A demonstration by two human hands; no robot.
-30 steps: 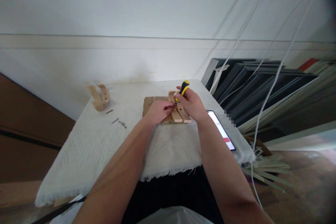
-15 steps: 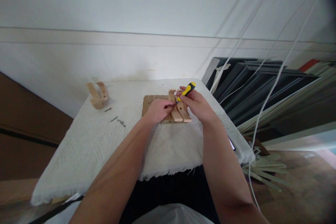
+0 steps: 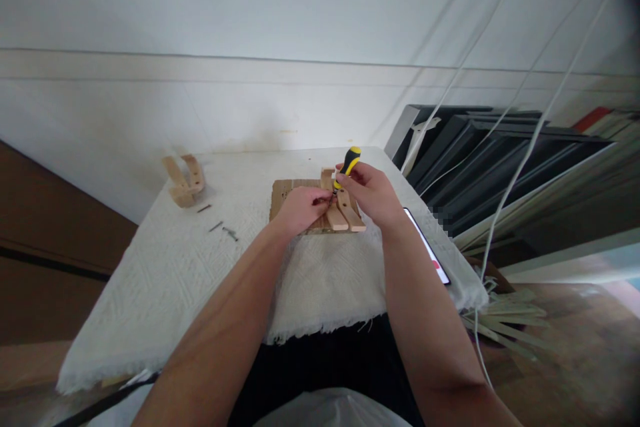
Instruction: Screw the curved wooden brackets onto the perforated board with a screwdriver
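White cloth (image 3: 200, 280) is covering the table, cushioning the work; phone (image 3: 431, 252) is lying at its right edge, screen up and within glance. Left hand (image 3: 300, 208) is resting on the wooden slats (image 3: 345, 215), fingers curled and pinching at the tool tip, probably steadying it; what they pinch is too small to tell. Right hand (image 3: 374, 195) is gripping the screwdriver (image 3: 349, 161) nearly upright over the slats. Loose screws (image 3: 225, 231) and a wooden bracket (image 3: 184, 181) are lying further left.
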